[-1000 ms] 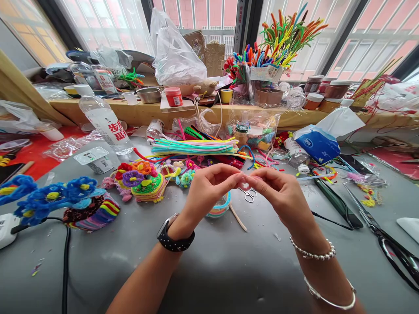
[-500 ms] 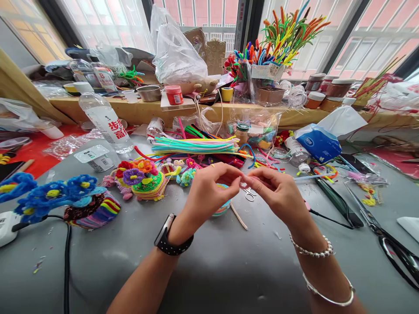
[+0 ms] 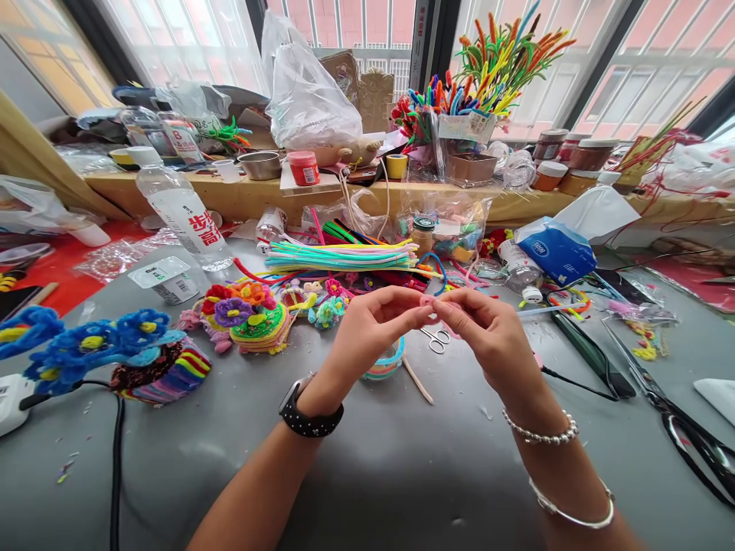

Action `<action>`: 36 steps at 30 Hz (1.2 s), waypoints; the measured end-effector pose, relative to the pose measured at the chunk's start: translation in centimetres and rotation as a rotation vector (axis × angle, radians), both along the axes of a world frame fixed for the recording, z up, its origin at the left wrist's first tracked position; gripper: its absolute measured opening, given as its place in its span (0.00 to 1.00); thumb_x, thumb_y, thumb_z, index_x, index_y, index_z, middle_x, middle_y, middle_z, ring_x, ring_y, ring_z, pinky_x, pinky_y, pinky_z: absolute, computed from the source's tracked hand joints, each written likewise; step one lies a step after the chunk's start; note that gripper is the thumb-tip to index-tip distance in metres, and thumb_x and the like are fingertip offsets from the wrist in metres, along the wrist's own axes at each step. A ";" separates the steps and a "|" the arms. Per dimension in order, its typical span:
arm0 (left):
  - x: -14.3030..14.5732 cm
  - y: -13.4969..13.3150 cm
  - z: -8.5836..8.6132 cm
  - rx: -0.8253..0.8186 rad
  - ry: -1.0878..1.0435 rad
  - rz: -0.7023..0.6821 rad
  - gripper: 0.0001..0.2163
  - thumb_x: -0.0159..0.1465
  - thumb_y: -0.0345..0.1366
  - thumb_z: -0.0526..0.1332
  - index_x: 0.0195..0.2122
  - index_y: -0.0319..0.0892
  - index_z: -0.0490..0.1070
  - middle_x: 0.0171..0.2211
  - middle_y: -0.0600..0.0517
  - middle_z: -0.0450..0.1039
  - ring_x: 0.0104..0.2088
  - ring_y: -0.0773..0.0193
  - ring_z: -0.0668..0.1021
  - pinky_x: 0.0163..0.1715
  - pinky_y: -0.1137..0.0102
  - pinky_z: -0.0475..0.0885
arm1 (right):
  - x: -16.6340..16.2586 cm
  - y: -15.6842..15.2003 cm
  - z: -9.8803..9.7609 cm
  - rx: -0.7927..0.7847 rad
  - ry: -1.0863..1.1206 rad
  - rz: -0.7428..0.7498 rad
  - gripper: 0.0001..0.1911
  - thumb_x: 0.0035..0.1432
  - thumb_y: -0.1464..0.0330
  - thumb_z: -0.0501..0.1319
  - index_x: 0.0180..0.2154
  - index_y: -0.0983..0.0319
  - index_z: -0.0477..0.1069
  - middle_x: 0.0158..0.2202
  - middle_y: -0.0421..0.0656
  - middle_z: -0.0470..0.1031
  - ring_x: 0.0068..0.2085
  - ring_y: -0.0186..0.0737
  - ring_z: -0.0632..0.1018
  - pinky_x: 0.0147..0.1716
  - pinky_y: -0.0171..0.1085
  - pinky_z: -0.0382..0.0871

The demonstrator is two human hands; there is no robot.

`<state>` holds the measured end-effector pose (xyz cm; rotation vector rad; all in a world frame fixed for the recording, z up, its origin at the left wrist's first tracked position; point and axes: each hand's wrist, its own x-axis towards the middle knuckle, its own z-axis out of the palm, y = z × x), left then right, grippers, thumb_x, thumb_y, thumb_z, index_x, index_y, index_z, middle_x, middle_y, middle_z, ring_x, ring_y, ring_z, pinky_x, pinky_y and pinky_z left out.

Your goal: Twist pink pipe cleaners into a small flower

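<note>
Fingertips of my left hand (image 3: 367,325) and my right hand (image 3: 491,333) meet above the grey table. Both pinch a small pink pipe cleaner (image 3: 426,301), which is mostly hidden by the fingers. Below my left hand sits a small round basket of blue and orange pipe cleaner (image 3: 387,367), partly covered by that hand. A pale stick (image 3: 418,380) lies beside it. Small silver scissors (image 3: 439,342) lie just beyond, between the two hands.
A bundle of pipe cleaners (image 3: 344,255) lies behind my hands. To the left are a pipe-cleaner flower cake (image 3: 261,329), blue flowers (image 3: 92,343) and a tilted bottle (image 3: 187,218). Large black-handled scissors (image 3: 697,444) and a tissue pack (image 3: 556,249) are at the right.
My left hand has shifted slightly right and turned, uncovering more of the small basket. More of the pink pipe cleaner shows between my fingertips. Both hands keep their pinch.
</note>
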<state>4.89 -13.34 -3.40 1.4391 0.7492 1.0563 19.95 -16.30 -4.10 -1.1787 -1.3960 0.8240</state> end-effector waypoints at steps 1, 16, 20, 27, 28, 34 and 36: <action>0.0 0.1 0.0 -0.044 -0.032 -0.020 0.09 0.52 0.37 0.65 0.31 0.38 0.73 0.29 0.51 0.77 0.30 0.64 0.79 0.33 0.71 0.74 | 0.0 0.0 0.1 -0.009 0.007 0.010 0.11 0.52 0.60 0.60 0.28 0.62 0.72 0.23 0.40 0.71 0.24 0.32 0.68 0.21 0.32 0.61; 0.2 0.6 -0.9 -0.255 -0.246 -0.169 0.05 0.49 0.32 0.67 0.23 0.39 0.73 0.21 0.55 0.75 0.25 0.71 0.76 0.29 0.76 0.70 | 0.5 -0.7 0.9 -0.108 0.060 0.148 0.12 0.50 0.59 0.62 0.27 0.62 0.71 0.23 0.38 0.67 0.25 0.32 0.65 0.21 0.32 0.56; 0.5 0.5 -1.0 -0.297 -0.323 -0.222 0.05 0.49 0.32 0.67 0.24 0.39 0.72 0.22 0.55 0.73 0.25 0.72 0.74 0.28 0.77 0.69 | 0.5 -0.7 0.8 -0.093 0.082 0.162 0.11 0.51 0.59 0.61 0.27 0.61 0.71 0.23 0.38 0.66 0.25 0.32 0.64 0.22 0.32 0.57; 0.2 0.9 -1.4 -0.327 -0.322 -0.346 0.10 0.47 0.36 0.68 0.32 0.44 0.76 0.24 0.55 0.74 0.24 0.72 0.72 0.28 0.76 0.67 | 0.3 -0.6 0.5 -0.109 0.128 0.289 0.12 0.52 0.60 0.61 0.25 0.62 0.70 0.24 0.39 0.66 0.26 0.32 0.65 0.24 0.32 0.59; 0.1 1.0 -1.4 -0.297 -0.296 -0.345 0.10 0.47 0.37 0.69 0.31 0.43 0.77 0.24 0.54 0.74 0.24 0.72 0.72 0.28 0.76 0.67 | 0.3 -0.6 0.4 -0.112 0.123 0.292 0.11 0.52 0.61 0.61 0.25 0.62 0.70 0.23 0.39 0.66 0.26 0.32 0.64 0.23 0.32 0.58; -0.3 1.2 -1.4 -0.193 -0.217 -0.311 0.11 0.44 0.43 0.69 0.24 0.41 0.76 0.23 0.52 0.72 0.25 0.68 0.72 0.27 0.72 0.67 | 0.3 -0.8 0.4 -0.126 0.115 0.308 0.11 0.52 0.60 0.61 0.27 0.62 0.71 0.26 0.40 0.69 0.29 0.35 0.68 0.27 0.33 0.63; -0.3 1.3 -1.5 -0.167 -0.239 -0.320 0.10 0.44 0.43 0.69 0.21 0.41 0.75 0.22 0.53 0.70 0.25 0.68 0.71 0.27 0.72 0.67 | 0.2 -0.8 0.5 -0.129 0.125 0.326 0.10 0.52 0.61 0.61 0.27 0.61 0.71 0.26 0.40 0.70 0.30 0.35 0.70 0.29 0.34 0.64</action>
